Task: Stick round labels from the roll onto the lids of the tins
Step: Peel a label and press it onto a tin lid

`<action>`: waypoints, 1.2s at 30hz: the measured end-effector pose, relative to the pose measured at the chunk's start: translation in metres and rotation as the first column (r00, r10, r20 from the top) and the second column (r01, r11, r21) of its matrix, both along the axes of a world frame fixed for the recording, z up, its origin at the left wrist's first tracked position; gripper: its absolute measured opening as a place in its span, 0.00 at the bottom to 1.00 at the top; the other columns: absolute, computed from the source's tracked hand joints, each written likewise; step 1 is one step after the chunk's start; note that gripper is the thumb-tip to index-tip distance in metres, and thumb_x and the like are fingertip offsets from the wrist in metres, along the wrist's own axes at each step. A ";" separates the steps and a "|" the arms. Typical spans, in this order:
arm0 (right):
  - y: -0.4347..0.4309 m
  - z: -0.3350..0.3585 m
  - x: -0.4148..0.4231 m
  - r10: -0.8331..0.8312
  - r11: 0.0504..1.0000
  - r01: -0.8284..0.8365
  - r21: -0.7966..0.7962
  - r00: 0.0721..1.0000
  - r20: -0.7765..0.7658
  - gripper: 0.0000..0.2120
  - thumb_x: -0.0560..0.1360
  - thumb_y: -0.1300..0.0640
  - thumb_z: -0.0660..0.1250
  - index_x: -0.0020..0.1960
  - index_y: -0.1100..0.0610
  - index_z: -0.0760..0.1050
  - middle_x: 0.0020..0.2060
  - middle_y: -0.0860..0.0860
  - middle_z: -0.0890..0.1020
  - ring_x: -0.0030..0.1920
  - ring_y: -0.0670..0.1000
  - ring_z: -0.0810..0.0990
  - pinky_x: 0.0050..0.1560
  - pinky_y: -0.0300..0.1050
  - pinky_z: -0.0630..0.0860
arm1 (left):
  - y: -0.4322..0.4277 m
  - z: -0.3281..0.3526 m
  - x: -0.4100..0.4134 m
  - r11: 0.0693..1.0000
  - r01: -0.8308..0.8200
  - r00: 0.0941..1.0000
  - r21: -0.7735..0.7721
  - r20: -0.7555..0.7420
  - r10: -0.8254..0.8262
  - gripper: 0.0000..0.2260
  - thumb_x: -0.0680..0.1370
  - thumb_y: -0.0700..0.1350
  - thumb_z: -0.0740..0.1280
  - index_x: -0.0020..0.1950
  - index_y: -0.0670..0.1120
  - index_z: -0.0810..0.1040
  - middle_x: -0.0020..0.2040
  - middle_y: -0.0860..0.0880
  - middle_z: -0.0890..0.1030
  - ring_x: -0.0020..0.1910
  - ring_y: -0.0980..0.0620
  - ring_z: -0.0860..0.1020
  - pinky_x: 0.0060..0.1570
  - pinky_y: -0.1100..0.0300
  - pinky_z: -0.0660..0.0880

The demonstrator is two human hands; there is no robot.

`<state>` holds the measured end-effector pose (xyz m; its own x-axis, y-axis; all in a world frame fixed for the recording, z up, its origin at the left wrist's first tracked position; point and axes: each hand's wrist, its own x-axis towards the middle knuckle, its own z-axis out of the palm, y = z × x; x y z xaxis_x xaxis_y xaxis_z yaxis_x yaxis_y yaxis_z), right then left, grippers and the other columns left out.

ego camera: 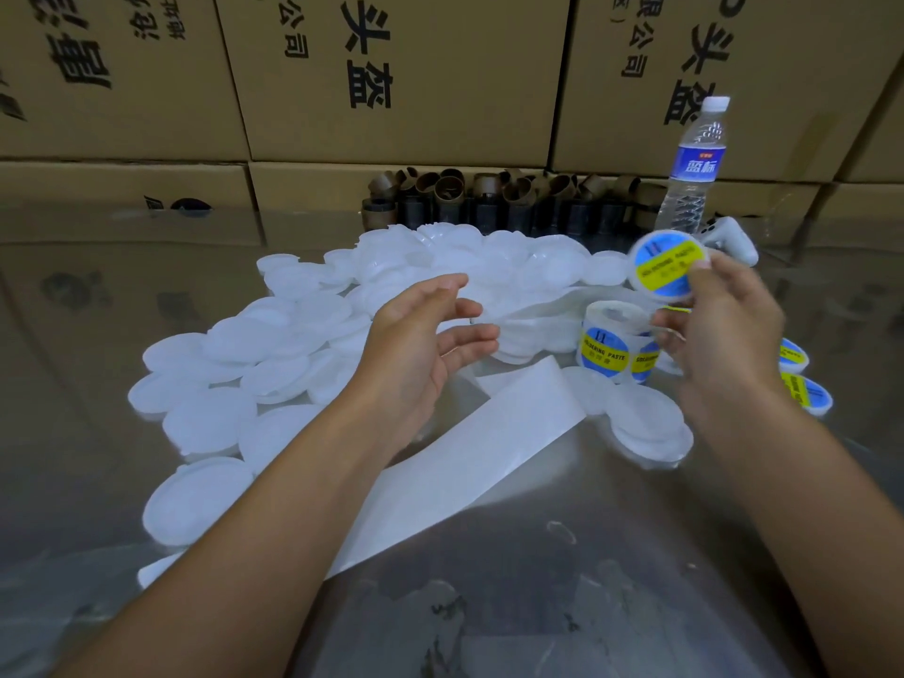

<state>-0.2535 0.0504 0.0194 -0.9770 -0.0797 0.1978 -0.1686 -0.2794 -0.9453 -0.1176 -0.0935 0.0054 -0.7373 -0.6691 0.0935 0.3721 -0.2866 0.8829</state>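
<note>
While printed cardboard boxes (416, 75) are filling the whole background as a stacked wall, a shiny, reflective worktop (538, 604) is stretching toward the viewer. A wide heap of plain white lids (293, 335) is lying across its middle and left. A long strip of bare backing paper (489, 433) is lying diagonally from beside the roll toward the near edge, passing under the left forearm. The left grip (416, 345) is hovering above the heap, fingers spread and relaxed, holding nothing. The right grip (729, 330) is pinching a labelled lid (667, 269) by its edge, raised with its blue and yellow label facing the camera. A clear water bottle (692, 163) is standing upright at the back right, beside a row of brown cardboard cores (489, 198). The label roll (611, 345) is standing on the worktop just below the held lid, between the two hands. Two more labelled lids (802, 389) are lying at the far right, partly hidden behind the right wrist.
</note>
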 end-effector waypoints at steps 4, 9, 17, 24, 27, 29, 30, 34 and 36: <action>0.011 -0.002 -0.018 -0.138 0.987 0.147 -0.059 0.981 0.134 0.05 0.80 0.55 0.59 0.53 0.48 0.72 0.35 0.47 0.76 0.25 0.43 0.71 0.25 0.35 0.69 | -0.002 -0.001 -0.001 0.993 -0.107 0.993 -0.049 0.036 0.109 0.07 0.81 0.38 0.61 0.50 0.45 0.78 0.39 0.46 0.77 0.31 0.52 0.81 0.36 0.61 0.79; 0.020 -0.007 -0.035 -0.196 0.974 0.221 -0.053 0.936 0.293 0.09 0.79 0.56 0.60 0.41 0.54 0.72 0.29 0.51 0.72 0.16 0.41 0.67 0.23 0.34 0.67 | -0.007 -0.003 -0.002 0.939 -0.278 0.944 -0.202 0.122 0.306 0.10 0.82 0.38 0.59 0.46 0.49 0.76 0.39 0.49 0.77 0.30 0.57 0.79 0.33 0.66 0.78; 0.019 -0.021 -0.054 -0.285 0.958 0.276 0.074 0.902 0.324 0.10 0.77 0.56 0.62 0.41 0.61 0.68 0.35 0.51 0.76 0.41 0.50 0.80 0.49 0.43 0.77 | -0.011 -0.015 -0.005 0.725 -0.290 0.843 -0.624 0.191 0.502 0.10 0.80 0.36 0.58 0.53 0.48 0.76 0.48 0.50 0.78 0.43 0.59 0.75 0.38 0.77 0.69; 0.013 -0.023 -0.057 -0.297 0.941 0.245 0.233 0.928 0.225 0.13 0.75 0.53 0.62 0.58 0.55 0.70 0.48 0.50 0.72 0.47 0.54 0.72 0.44 0.45 0.69 | -0.010 -0.026 0.000 0.317 0.059 0.758 -0.947 0.249 0.602 0.18 0.79 0.34 0.59 0.66 0.48 0.75 0.67 0.49 0.74 0.67 0.49 0.68 0.63 0.63 0.61; 0.012 -0.017 -0.043 -0.346 0.922 0.343 0.180 0.938 -0.015 0.11 0.75 0.58 0.61 0.56 0.50 0.71 0.48 0.47 0.72 0.47 0.52 0.70 0.45 0.42 0.71 | -0.012 -0.024 0.003 0.181 0.062 0.746 -0.982 0.166 0.645 0.17 0.78 0.34 0.61 0.63 0.49 0.78 0.65 0.48 0.77 0.66 0.47 0.70 0.66 0.59 0.60; 0.010 -0.012 -0.027 -0.326 0.935 0.348 0.073 0.922 -0.210 0.15 0.74 0.62 0.61 0.59 0.51 0.70 0.55 0.50 0.74 0.47 0.47 0.76 0.52 0.40 0.74 | -0.015 -0.024 0.004 0.135 0.099 0.727 -0.986 0.165 0.667 0.17 0.78 0.37 0.62 0.64 0.50 0.77 0.67 0.48 0.76 0.68 0.47 0.69 0.68 0.57 0.58; 0.007 -0.010 -0.018 -0.293 0.945 0.323 0.051 0.906 -0.304 0.14 0.74 0.64 0.61 0.56 0.50 0.70 0.55 0.50 0.75 0.45 0.45 0.77 0.51 0.40 0.75 | -0.016 -0.024 0.004 0.126 0.150 0.708 -0.981 0.196 0.678 0.17 0.79 0.39 0.61 0.67 0.51 0.75 0.69 0.47 0.73 0.70 0.46 0.67 0.70 0.55 0.57; -0.007 -0.013 0.007 -0.097 0.951 0.234 0.199 0.843 -0.530 0.11 0.74 0.64 0.62 0.53 0.51 0.70 0.53 0.50 0.74 0.36 0.38 0.75 0.41 0.32 0.71 | -0.019 -0.031 0.002 0.144 0.385 0.623 -0.912 0.372 0.688 0.21 0.82 0.47 0.56 0.76 0.58 0.60 0.79 0.48 0.55 0.77 0.45 0.52 0.74 0.47 0.45; -0.012 -0.016 0.014 -0.021 0.940 0.216 0.264 0.809 -0.587 0.11 0.74 0.65 0.63 0.52 0.51 0.71 0.53 0.50 0.73 0.36 0.37 0.75 0.38 0.29 0.69 | -0.021 -0.032 0.000 0.149 0.419 0.629 -0.896 0.405 0.664 0.21 0.83 0.48 0.55 0.76 0.60 0.59 0.80 0.51 0.51 0.77 0.46 0.50 0.74 0.46 0.43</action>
